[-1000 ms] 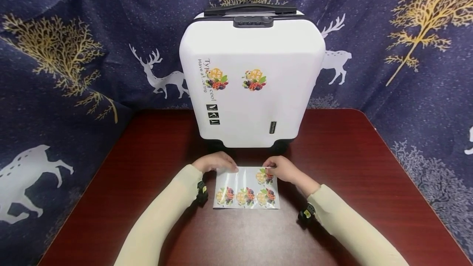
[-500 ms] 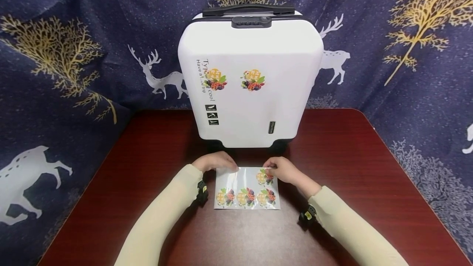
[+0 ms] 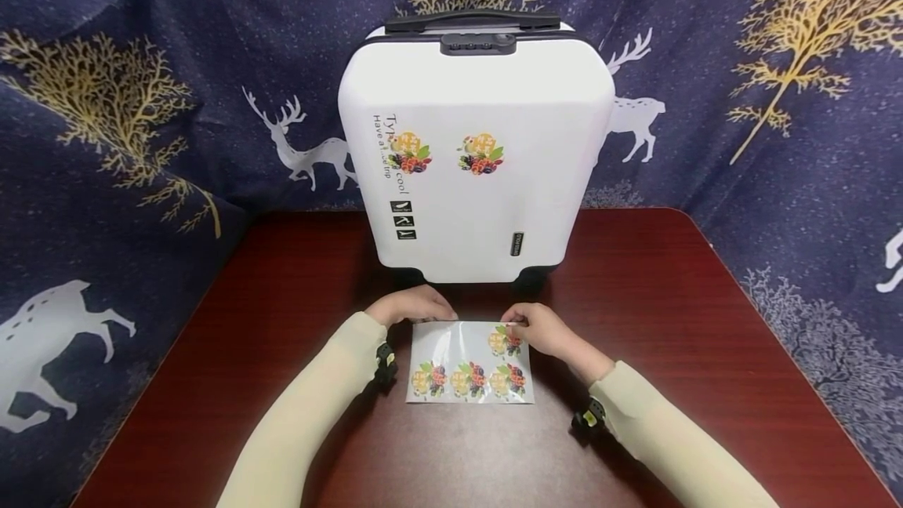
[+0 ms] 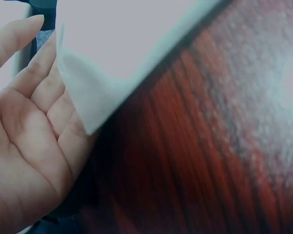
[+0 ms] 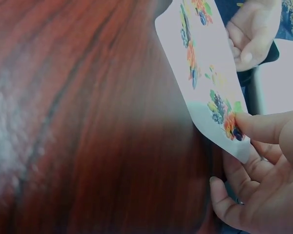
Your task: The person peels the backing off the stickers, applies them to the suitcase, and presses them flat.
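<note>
A white sticker sheet (image 3: 455,347) is held above the table, close to the suitcase. Several fruit stickers show on it: a row along its lower edge and one fruit sticker (image 3: 502,342) at the top right. My right hand (image 3: 540,328) pinches the top right corner, its thumb on the printed face and fingers behind, as the right wrist view shows. At the upper left edge is my left hand (image 3: 418,305). In the left wrist view its fingers (image 4: 63,105) lie behind the sheet's corner, while the thumb (image 4: 19,36) stands apart from the paper.
A white suitcase (image 3: 466,218) stands upright at the back of the dark red table (image 3: 656,296). Two fruit stickers, a left sticker (image 3: 409,153) and a right sticker (image 3: 481,154), are on its front. Behind hangs a blue cloth (image 3: 282,45) with deer and trees.
My left thumb has risen from the sheet's face to just above its top edge. The sheet sits slightly lower in the view. My right hand keeps its pinch on the corner.
</note>
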The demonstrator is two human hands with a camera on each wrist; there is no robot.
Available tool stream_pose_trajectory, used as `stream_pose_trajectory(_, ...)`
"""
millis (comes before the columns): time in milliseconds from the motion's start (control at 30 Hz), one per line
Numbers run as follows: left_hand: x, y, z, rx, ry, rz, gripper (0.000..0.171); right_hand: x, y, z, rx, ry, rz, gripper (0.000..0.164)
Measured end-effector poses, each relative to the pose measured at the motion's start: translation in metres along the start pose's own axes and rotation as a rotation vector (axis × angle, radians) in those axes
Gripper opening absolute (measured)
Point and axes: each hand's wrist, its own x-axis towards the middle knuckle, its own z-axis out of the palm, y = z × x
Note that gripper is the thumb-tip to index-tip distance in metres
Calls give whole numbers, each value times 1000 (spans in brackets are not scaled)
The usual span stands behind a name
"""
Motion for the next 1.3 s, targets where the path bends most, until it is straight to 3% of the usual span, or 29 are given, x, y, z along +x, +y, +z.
stream_pose_trajectory(433, 10, 29, 16, 67, -7, 105, 36, -2, -2, 1, -15, 5, 0, 8)
stream_pose_trajectory(733, 19, 37, 26, 34, 11, 149, 34, -2, -1, 1, 9, -3, -16, 9)
stream_pose_trajectory(1300, 27, 35, 33, 50, 46, 96, 28, 0, -2, 2, 25, -7, -14, 10)
